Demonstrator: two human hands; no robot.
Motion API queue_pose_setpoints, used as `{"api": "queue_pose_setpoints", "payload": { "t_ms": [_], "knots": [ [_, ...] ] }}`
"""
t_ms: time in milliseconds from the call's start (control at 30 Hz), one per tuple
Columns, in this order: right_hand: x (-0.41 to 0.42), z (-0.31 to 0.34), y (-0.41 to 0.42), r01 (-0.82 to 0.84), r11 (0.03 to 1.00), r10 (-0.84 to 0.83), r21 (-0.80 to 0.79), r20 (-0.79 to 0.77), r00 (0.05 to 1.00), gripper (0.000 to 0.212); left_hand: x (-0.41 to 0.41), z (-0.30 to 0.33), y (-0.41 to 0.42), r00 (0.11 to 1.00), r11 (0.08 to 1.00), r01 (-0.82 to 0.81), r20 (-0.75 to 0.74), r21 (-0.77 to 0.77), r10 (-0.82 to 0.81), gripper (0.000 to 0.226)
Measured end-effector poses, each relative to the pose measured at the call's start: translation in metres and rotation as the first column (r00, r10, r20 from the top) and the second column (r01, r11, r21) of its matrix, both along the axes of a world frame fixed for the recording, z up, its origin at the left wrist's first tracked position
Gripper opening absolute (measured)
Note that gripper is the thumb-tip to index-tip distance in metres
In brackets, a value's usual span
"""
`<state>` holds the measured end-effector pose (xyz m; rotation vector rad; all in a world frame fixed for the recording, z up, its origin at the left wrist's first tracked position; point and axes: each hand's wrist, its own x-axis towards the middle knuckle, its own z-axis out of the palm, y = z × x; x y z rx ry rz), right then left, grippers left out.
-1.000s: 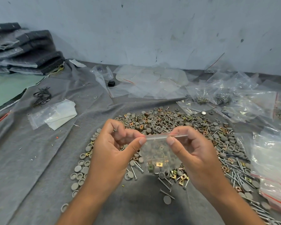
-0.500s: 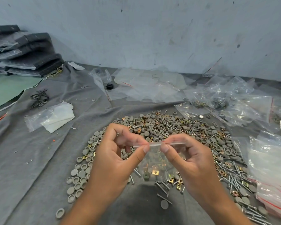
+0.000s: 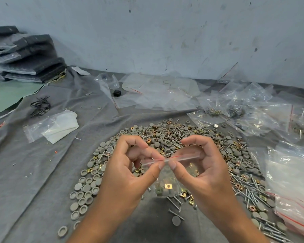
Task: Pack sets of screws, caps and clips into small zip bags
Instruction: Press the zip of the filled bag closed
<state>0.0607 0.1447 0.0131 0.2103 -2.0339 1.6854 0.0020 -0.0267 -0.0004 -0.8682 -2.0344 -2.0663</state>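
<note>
L hand (image 3: 128,174) + R hand (image 3: 200,171) pinching zip bag (image 3: 172,179) top | over screw/cap pile (image 3: 165,137)

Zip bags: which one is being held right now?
The small zip bag over the near edge of the parts pile, pinched at its top strip by the left hand and right hand. All other bags lie on the cloth.

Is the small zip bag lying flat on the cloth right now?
No: the small zip bag hangs above the pile of parts, its top strip pinched by the left hand and the right hand.
</note>
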Motion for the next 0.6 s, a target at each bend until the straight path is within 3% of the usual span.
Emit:
{"api": "queue_pose_setpoints", "payload": {
  "t_ms": [267,433,600],
  "knots": [
    [0.001,0.002,-0.001,0.035,0.984,-0.024,0.175,-0.065,0.998,0.041,0.002,0.0,-0.001,1.0,1.0,-0.012,0.002,-0.029,0.012,0.034],
    [-0.002,0.005,0.005,0.101,0.932,-0.052,0.349,-0.149,0.987,0.042,-0.001,-0.001,-0.002,0.999,1.0,-0.023,0.042,-0.007,0.023,0.046],
    [0.0,0.005,0.008,0.086,0.929,-0.039,0.359,-0.137,0.99,0.034,-0.006,-0.012,0.0,0.998,0.998,-0.057,-0.003,-0.029,0.057,0.042]
  ]
}}
